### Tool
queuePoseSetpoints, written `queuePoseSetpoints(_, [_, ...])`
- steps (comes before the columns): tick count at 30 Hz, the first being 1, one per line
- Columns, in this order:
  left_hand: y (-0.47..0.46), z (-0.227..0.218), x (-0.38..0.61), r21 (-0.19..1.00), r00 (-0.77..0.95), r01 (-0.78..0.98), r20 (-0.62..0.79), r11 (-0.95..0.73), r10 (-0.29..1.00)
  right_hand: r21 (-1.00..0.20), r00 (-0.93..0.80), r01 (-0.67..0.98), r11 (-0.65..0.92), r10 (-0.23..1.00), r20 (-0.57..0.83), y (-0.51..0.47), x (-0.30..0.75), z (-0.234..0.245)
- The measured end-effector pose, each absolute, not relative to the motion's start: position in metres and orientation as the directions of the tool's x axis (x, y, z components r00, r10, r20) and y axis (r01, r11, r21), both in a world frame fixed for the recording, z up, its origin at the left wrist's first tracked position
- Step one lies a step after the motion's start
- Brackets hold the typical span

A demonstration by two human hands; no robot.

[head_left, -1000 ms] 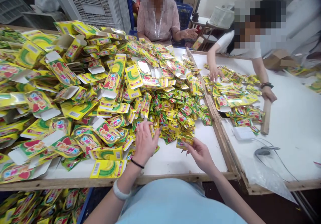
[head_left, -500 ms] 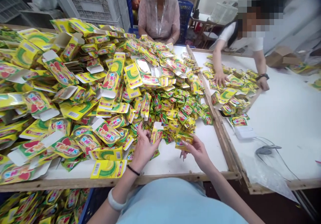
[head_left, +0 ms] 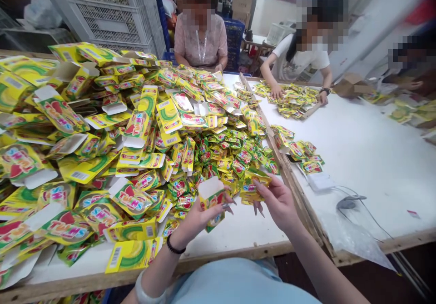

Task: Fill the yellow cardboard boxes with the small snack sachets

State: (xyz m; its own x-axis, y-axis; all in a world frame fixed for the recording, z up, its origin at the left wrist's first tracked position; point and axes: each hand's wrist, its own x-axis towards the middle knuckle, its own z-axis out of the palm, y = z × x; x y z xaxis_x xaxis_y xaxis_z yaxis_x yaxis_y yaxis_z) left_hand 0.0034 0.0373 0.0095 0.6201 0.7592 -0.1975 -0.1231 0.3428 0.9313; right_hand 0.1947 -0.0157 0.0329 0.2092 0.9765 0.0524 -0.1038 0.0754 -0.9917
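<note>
Right, my left hand point(head_left: 198, 217) is pinching a small carton point(head_left: 210, 196), thumb across its front and fingers curled round its far side, with the white end flap standing up above them. Just beside it, my right hand point(head_left: 281, 204) grips a shiny yellow-and-green packet point(head_left: 251, 188) between thumb and fingers; whether it's one packet or several I can't tell. The packet and the carton are close but apart, both held above the white table point(head_left: 243, 226).

A black beaded bracelet point(head_left: 175, 245) sits on my left wrist. Straight past my hands lies a pile of little packets point(head_left: 235, 154), and to the left spreads a big heap of yellow cartons point(head_left: 139, 124), many with white flaps open. One flat carton point(head_left: 131, 255) lies near the wooden table edge.

To my right a wooden strip point(head_left: 284, 165) divides the table; beyond it are a white box point(head_left: 320, 182) and crumpled clear plastic point(head_left: 361, 238). Further off, a co-worker in white point(head_left: 303, 58) has both arms round more packs point(head_left: 294, 98), and a co-worker in pink point(head_left: 218, 38) is behind the heap.
</note>
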Motion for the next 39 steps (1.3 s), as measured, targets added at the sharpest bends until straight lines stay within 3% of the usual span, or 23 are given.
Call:
queuePoseSetpoints(3, [0.031, 0.019, 0.016, 0.927, 0.720, -0.097, -0.186, 0.362, 0.669, -0.967, 0.182, 0.080, 0.243, 0.950, 0.254, -0.011, 0.189, 0.053])
queuePoseSetpoints(6, [0.026, 0.022, 0.021, 0.946, 0.749, -0.051, -0.175, 0.320, 0.638, -0.859, -0.072, 0.341, 0.383, 0.921, 0.382, -0.008, 0.186, 0.067])
queuePoseSetpoints(12, [0.016, 0.019, 0.013, 0.978, 0.681, 0.184, -0.202, 0.102, 0.704, -0.583, -0.472, 0.700, 0.413, 0.880, 0.057, -0.023, 0.191, 0.073])
queuePoseSetpoints(14, [0.013, 0.016, 0.008, 0.970, 0.722, 0.233, -0.222, 0.072, 0.655, -0.442, -0.572, 0.739, 0.508, 0.820, -0.014, -0.033, 0.190, 0.066])
queuePoseSetpoints(16, [0.013, 0.011, 0.004, 0.961, 0.792, 0.247, -0.273, 0.122, 0.546, -0.401, -0.621, 0.713, 0.576, 0.784, 0.022, -0.040, 0.188, 0.053])
queuePoseSetpoints(19, [0.015, 0.001, -0.002, 0.892, 0.896, 0.249, -0.360, 0.377, 0.259, -0.566, -0.470, 0.637, 0.523, 0.846, 0.253, -0.045, 0.182, 0.028])
queuePoseSetpoints(21, [0.016, -0.004, -0.003, 0.810, 0.920, 0.237, -0.365, 0.535, 0.145, -0.668, -0.295, 0.574, 0.474, 0.880, 0.371, -0.045, 0.177, 0.014])
queuePoseSetpoints(24, [0.017, -0.006, -0.004, 0.775, 0.914, 0.192, -0.365, 0.602, 0.178, -0.716, -0.129, 0.579, 0.390, 0.911, 0.391, -0.045, 0.170, 0.009])
queuePoseSetpoints(29, [0.022, 0.002, -0.003, 0.837, 0.901, 0.210, -0.366, 0.505, 0.232, -0.806, -0.039, 0.565, 0.176, 0.982, 0.187, -0.046, 0.174, 0.021])
queuePoseSetpoints(35, [0.021, -0.001, 0.004, 0.873, 0.908, 0.161, -0.314, 0.461, 0.278, -0.857, 0.072, 0.494, 0.148, 0.975, 0.210, -0.041, 0.178, 0.021])
queuePoseSetpoints(39, [0.018, -0.003, 0.007, 0.881, 0.896, 0.136, -0.305, 0.454, 0.324, -0.902, 0.014, 0.416, 0.117, 0.991, 0.135, -0.041, 0.178, 0.016])
